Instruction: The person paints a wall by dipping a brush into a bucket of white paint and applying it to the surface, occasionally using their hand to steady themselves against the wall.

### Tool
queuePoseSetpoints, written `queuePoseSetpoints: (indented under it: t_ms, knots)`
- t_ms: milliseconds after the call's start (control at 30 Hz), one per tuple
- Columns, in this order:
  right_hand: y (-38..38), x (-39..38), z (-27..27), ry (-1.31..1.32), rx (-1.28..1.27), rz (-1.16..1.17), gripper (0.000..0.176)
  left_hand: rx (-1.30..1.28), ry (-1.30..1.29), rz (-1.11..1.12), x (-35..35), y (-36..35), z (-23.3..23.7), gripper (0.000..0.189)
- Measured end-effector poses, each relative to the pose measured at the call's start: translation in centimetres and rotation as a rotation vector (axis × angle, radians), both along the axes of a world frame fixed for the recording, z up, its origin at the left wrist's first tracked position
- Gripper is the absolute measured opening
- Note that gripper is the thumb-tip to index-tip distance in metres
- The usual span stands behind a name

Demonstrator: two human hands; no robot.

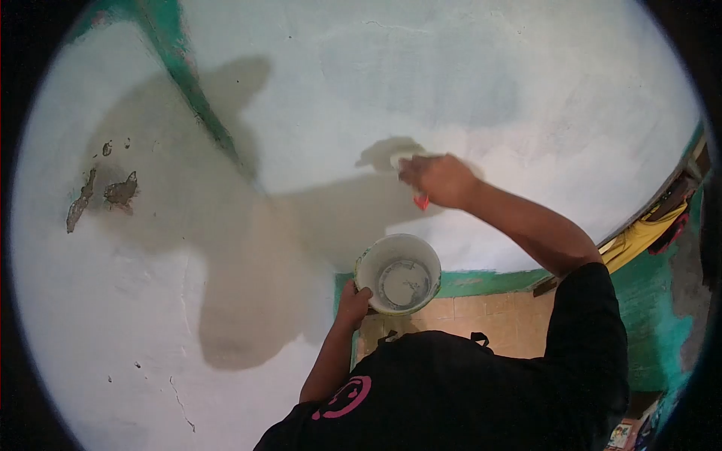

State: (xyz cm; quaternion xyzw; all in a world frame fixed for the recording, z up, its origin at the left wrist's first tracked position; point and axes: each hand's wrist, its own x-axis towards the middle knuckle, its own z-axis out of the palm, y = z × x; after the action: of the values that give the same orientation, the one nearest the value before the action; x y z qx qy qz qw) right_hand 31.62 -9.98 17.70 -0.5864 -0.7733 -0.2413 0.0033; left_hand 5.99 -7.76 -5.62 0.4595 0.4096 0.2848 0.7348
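My left hand (352,302) grips the rim of a small white bucket (398,274), held at chest height close to the wall; grey-white paint lies in its bottom. Raised against the pale wall (466,90), my right hand (438,180) is closed around a brush with a red handle (422,201). The brush head is pressed to the wall and mostly hidden behind my fingers. My black sleeve (587,323) and shirt fill the lower part of the view.
A green band (481,283) runs along the wall's base, above beige floor tiles (496,319). Patches of chipped plaster (120,192) mark the left wall near a green corner strip (192,83). Yellow and red items (650,229) sit at the right edge.
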Motion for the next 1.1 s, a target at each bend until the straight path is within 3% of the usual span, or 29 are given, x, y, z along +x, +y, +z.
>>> queuePoseSetpoints:
  t_ms: [33,67,100,233,300,367,400,533,700,767,833,867,1000,1067,1100]
  knots:
    - [0.0,-0.1,2.2,0.034,-0.07,-0.088,0.033,-0.002,-0.003,0.004,0.1,0.0,-0.3,0.038]
    - [0.2,0.7,3.9,0.107,0.114,0.019,0.028,0.003,0.019,-0.006,0.2,0.2,-0.8,0.041]
    - [-0.3,0.1,6.7,0.145,0.163,-0.062,0.031,0.008,0.04,-0.021,0.2,0.4,-1.1,0.044]
    - [-0.4,0.1,12.7,0.254,0.55,0.146,0.029,-0.015,0.062,-0.023,0.2,0.6,-2.2,0.044]
    - [-0.4,-0.1,13.2,0.28,0.602,0.131,0.03,0.07,0.008,0.006,0.4,1.3,-5.0,0.038]
    - [0.4,0.8,11.9,-0.012,0.855,0.286,0.028,0.041,0.036,-0.001,0.3,-0.1,-1.1,0.039]
    - [1.1,1.4,10.7,-0.013,0.857,0.286,0.028,0.011,0.061,-0.005,0.3,-0.5,0.3,0.04]
    - [2.5,2.5,3.5,-0.155,0.571,0.213,0.029,0.104,0.067,-0.059,0.1,-0.2,-0.8,0.041]
    - [2.0,0.1,-2.4,-0.03,0.249,0.209,0.028,0.09,0.08,-0.043,0.0,0.0,-1.3,0.042]
    - [2.5,0.0,-2.9,0.019,0.163,0.216,0.028,0.116,0.081,-0.053,0.0,0.5,-2.6,0.042]
    - [2.2,-1.5,0.0,0.143,-0.146,-0.038,0.028,0.146,0.077,-0.064,0.0,0.4,-1.8,0.043]
    - [2.2,-1.6,1.6,0.14,-0.143,-0.038,0.028,0.102,0.052,-0.05,-0.2,-0.1,-0.7,0.042]
    - [2.0,-1.7,9.6,0.229,0.392,0.193,0.035,0.013,0.031,-0.047,-0.1,-0.2,-0.2,0.041]
    - [2.5,-2.0,12.3,0.211,0.703,0.29,0.035,0.051,0.03,-0.049,0.1,0.7,-2.9,0.042]
    - [2.5,-2.5,12.3,0.213,0.698,0.291,0.035,0.095,0.031,-0.052,0.2,0.8,-3.2,0.043]
